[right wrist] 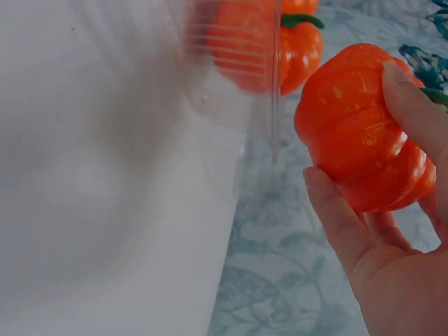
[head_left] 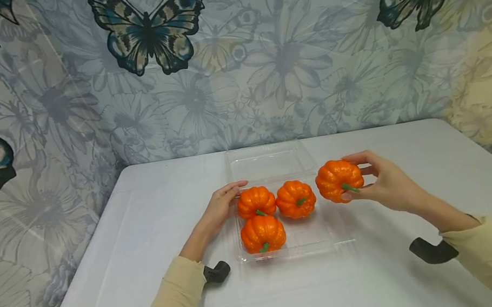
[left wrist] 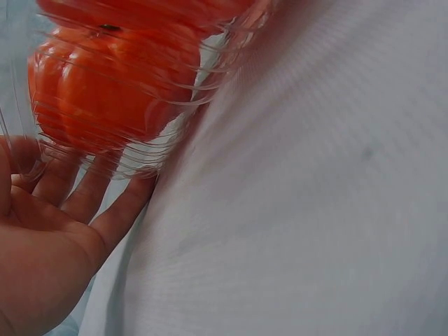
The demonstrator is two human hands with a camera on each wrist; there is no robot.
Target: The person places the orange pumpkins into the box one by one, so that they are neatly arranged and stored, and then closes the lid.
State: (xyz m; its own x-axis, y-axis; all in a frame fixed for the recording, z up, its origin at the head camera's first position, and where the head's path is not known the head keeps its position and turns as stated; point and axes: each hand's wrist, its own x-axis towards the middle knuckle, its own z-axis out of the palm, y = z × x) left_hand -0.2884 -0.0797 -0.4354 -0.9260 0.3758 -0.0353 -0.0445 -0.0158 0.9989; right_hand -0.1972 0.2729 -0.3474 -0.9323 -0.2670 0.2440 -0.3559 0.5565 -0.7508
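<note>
In the head view my right hand (head_left: 392, 185) holds a glossy, ribbed orange pumpkin (head_left: 338, 180) with a green stem, just above the right side of a clear plastic clamshell container (head_left: 319, 234). Thumb and fingers grip the pumpkin (right wrist: 364, 133) from its sides in the right wrist view. Three similar pumpkins sit in the container: one at the back left (head_left: 255, 201), one at the front left (head_left: 262, 234) and one at the back middle (head_left: 296, 199). My left hand (head_left: 221, 210) rests at the container's left wall, its extended fingers (left wrist: 91, 189) touching the plastic.
The container's clear lid (head_left: 268, 165) lies folded open toward the back. A white cloth (head_left: 172, 183) covers the table, whose far edge meets a butterfly-patterned backdrop (head_left: 284, 59). Dark wrist mounts (head_left: 433, 250) stick out by both sleeves.
</note>
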